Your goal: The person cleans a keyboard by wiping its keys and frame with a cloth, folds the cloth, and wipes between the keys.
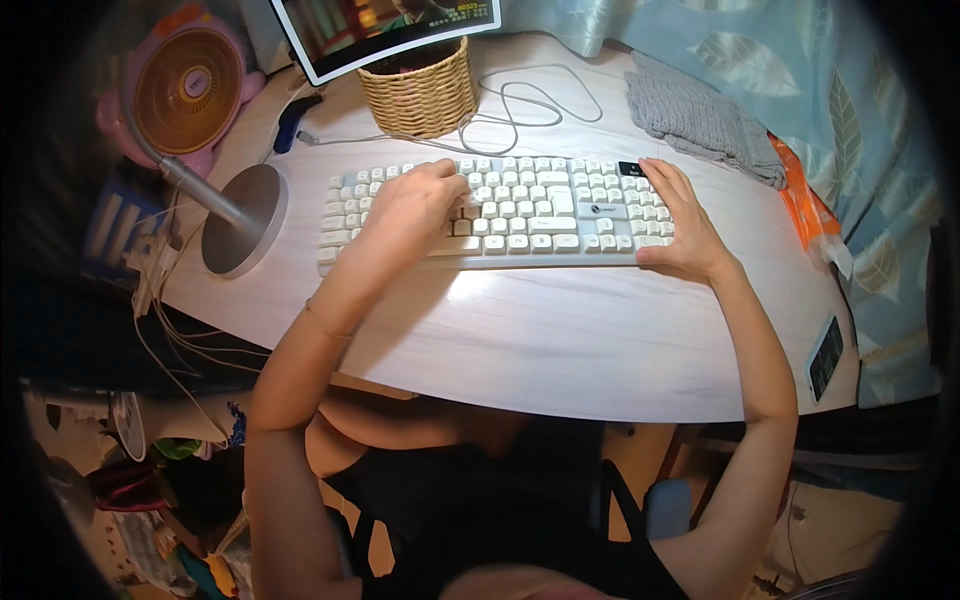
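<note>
A white keyboard lies across the desk. My left hand is over its left-middle part, fingers bent together in a pinch. Something small and pale shows at the fingertips, too unclear to name. Beside those fingertips a few key positions look dark, partly hidden by the hand. My right hand grips the keyboard's right end, with the thumb at the near edge and the fingers at the far edge, by a small black label.
Around the keyboard on the desk are a wicker basket, a screen, a round metal lamp base, a loose cable, grey knitted cloth, an orange bag and a phone. A pink fan heater stands back left.
</note>
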`<state>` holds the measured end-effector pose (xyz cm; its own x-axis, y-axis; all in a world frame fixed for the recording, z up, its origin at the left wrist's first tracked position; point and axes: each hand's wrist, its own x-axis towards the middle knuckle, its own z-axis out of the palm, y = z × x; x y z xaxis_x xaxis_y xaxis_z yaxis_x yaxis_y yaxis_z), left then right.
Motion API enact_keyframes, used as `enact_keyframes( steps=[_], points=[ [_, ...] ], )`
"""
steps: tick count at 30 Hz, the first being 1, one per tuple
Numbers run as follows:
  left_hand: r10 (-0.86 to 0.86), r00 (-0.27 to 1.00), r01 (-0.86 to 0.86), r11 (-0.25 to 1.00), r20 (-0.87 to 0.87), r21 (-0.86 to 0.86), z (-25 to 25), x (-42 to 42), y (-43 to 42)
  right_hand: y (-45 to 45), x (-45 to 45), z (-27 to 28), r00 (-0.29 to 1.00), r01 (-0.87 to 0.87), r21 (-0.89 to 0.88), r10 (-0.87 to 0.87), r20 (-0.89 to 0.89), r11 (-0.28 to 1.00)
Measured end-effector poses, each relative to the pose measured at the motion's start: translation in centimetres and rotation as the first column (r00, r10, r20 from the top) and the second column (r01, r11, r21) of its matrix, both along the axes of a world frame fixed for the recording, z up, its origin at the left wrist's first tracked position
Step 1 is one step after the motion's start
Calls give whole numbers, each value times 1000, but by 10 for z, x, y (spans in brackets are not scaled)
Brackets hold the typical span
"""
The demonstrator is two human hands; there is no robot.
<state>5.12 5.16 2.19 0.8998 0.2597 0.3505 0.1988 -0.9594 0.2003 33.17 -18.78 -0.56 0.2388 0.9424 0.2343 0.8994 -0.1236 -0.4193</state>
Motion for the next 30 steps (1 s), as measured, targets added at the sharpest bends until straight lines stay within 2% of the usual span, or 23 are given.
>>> enact_keyframes(
  steps=[4, 18, 30],
  points=[
    [71, 997, -72, 996, -18, -52, 3, -22, 10, -1, 1, -1, 1000, 2, -1, -2, 10, 1000],
    [282, 958, -283, 959, -51, -30, 11, -76, 36, 1, 0, -2, 1000, 18, -8, -18, 21, 1000],
    [322, 947, -319, 943, 15, -95, 5, -101, 49, -1, 2, -3, 1000, -7, 18, 6, 21, 1000]
  ],
)
